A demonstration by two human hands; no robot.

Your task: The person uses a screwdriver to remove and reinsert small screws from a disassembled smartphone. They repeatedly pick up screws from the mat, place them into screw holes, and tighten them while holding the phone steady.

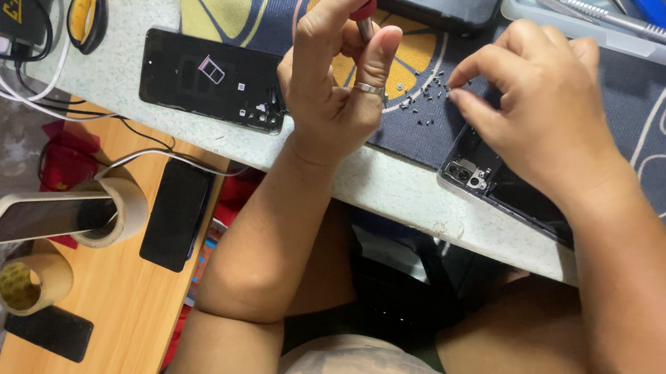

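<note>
Fingertips [460, 97] of the right hand [535, 111] pinch at loose screws [428, 98] beside the opened phone [507, 185], while the left hand [336, 75] grips a screwdriver [364, 16], so picking one screw seemingly calls for precision.

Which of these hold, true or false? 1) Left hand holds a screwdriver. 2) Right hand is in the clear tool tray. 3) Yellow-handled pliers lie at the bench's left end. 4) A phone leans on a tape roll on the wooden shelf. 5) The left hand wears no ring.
1) True: the left hand grips a red-handled screwdriver upright.
2) False: the right hand picks at the small screws on the mat, over an opened phone; the clear tool tray lies beyond it.
3) True: pliers.
4) True: phone on tape roll.
5) False: a ring shows on one finger.
</note>
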